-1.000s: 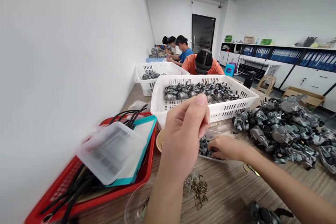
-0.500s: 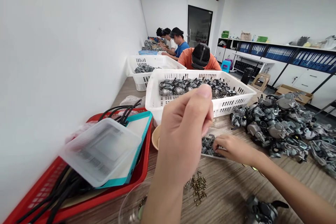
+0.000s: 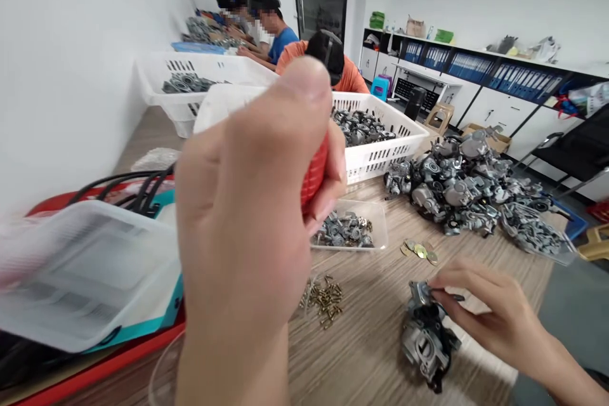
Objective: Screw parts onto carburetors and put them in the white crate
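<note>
My left hand (image 3: 252,203) is raised close to the camera, its fingers wrapped round a red ridged handle (image 3: 314,177); the rest of that tool is hidden behind the hand. My right hand (image 3: 490,311) is at the front right, thumb and fingers pinching a small grey metal part (image 3: 421,292) at the top end of a carburetor (image 3: 425,346). That carburetor lies on the wooden table. Whether the part is seated on it I cannot tell. Brass screws (image 3: 327,298) lie in a loose pile left of the carburetor.
A clear plastic box (image 3: 378,228) holds small grey metal parts. Brass discs (image 3: 419,250) lie beside it. A carburetor heap (image 3: 457,181) is at the right; a white basket (image 3: 380,152) stands behind. At the left is a red basket (image 3: 143,355) with a translucent tray (image 3: 90,273). Co-workers sit beyond.
My right hand has left the clear box and come to the carburetor with a small metal part. The view has swung right and down; the red handle now shows in my left hand.
</note>
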Demonstrator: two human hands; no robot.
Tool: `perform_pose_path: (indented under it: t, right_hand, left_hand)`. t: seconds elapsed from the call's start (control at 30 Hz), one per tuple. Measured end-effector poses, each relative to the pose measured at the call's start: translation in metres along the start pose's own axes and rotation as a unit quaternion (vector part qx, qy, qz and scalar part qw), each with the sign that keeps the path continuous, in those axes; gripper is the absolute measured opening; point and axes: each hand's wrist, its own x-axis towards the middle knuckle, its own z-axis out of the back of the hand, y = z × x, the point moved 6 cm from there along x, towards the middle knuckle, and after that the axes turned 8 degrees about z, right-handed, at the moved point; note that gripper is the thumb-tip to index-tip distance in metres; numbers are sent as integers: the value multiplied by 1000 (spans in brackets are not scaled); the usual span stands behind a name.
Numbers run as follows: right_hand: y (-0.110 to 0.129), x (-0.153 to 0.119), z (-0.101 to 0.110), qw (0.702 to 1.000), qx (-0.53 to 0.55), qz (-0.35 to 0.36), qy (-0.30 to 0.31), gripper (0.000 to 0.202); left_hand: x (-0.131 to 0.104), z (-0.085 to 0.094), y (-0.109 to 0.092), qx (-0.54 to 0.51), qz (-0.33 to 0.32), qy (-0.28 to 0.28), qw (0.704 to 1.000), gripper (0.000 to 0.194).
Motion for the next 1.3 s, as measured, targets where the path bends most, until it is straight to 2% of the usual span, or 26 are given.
perform_pose_path:
  t: [0.13, 0.27, 0.37, 0.5, 0.7, 0.87, 1.0, 1.2, 1.3]
  right_hand:
    - [30, -29, -2, 999, -38, -31, 1, 19]
    - [42, -41, -18, 997, -72, -34, 1, 19]
    - [43, -42, -27, 996, -83, -32, 14, 19]
    - [42, -45, -29, 995, -91, -38, 12, 12]
    - [43, -50, -32, 992, -117, -39, -14, 9]
    - [47, -50, -36, 986, -152, -57, -45, 18]
    - [49, -53, -37, 984, -162, -50, -51, 18]
    - [42, -57, -31, 988, -147, -29, -39, 25]
    - [36, -61, -34, 994, -108, 0, -4, 26]
  left_hand:
    - [11, -5, 6, 0, 56, -4, 998, 41]
    - [11, -19, 5, 2, 75, 3, 997, 45]
    - [-1, -30, -1, 9, 64, -4, 998, 49]
    - [-12, -33, -10, 37, 14, -70, 997, 52]
    - [-6, -34, -7, 26, 2, -49, 998, 51]
    - [-7, -37, -7, -3, -9, -24, 1000, 54]
    - [-6, -32, -2, 2, 7, -37, 999, 48]
    - [-5, -20, 16, -98, 58, 37, 993, 48]
    - [-10, -9, 28, -104, 116, 9, 988, 45]
